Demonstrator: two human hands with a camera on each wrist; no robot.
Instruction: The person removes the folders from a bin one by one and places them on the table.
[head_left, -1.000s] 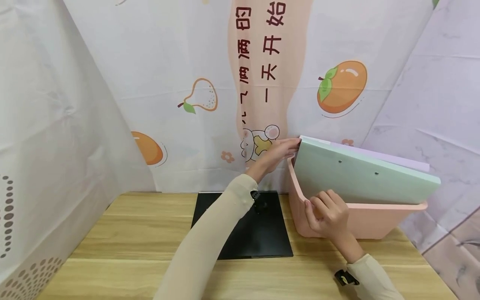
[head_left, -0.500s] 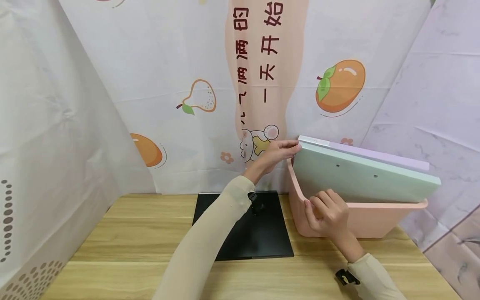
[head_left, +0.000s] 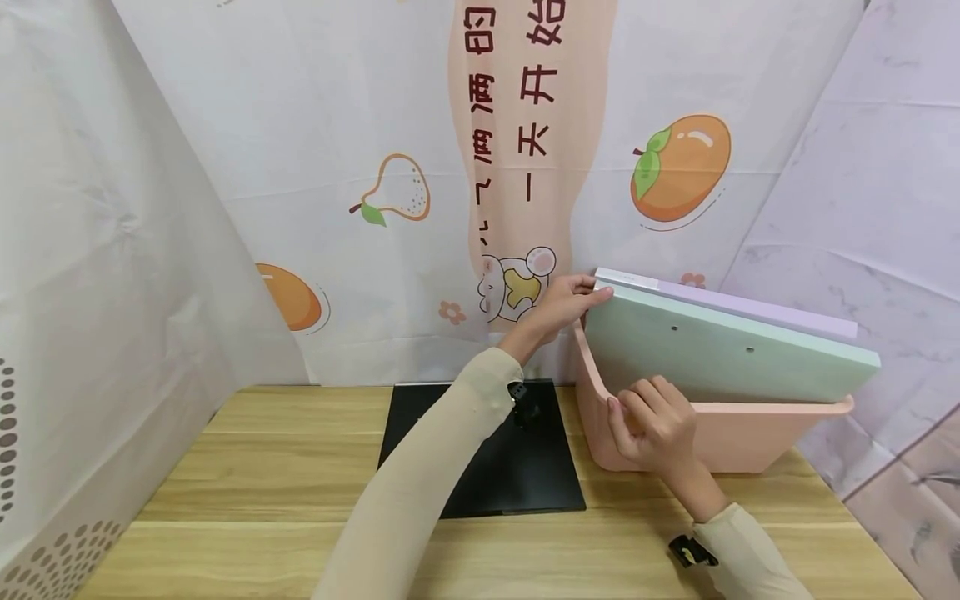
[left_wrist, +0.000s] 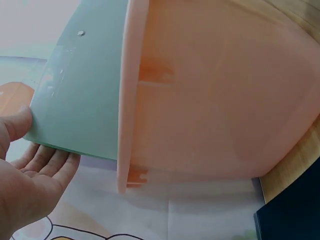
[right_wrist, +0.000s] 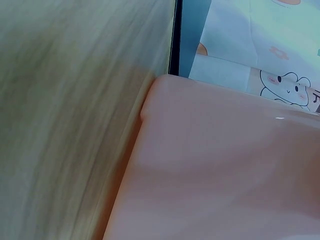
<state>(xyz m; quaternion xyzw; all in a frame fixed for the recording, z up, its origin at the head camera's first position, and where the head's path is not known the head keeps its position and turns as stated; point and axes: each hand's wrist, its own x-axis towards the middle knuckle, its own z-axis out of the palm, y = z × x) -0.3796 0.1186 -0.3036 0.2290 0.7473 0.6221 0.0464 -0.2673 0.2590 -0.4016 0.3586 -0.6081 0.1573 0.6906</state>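
Note:
Two file folders stand tilted in a pink plastic bin (head_left: 742, 442) at the right of the table. The front one is a mint green folder (head_left: 720, 354) with two small rivets; a lilac folder (head_left: 780, 312) with a white label is behind it. My left hand (head_left: 561, 307) pinches the green folder's upper left corner. In the left wrist view its thumb lies on one side of the folder (left_wrist: 92, 100) and the fingers on the other. My right hand (head_left: 658, 427) grips the bin's front rim near the left corner. The right wrist view shows mainly the bin wall (right_wrist: 210, 160).
A flat black item (head_left: 517, 471) lies on the wooden table (head_left: 262, 500) left of the bin, partly under my left forearm. A printed cloth (head_left: 360, 100) hangs right behind the bin and table.
My left thumb has come round onto the green folder's front at its corner. The green folder's top has parted slightly from the lilac one. My right hand has stayed on the rim.

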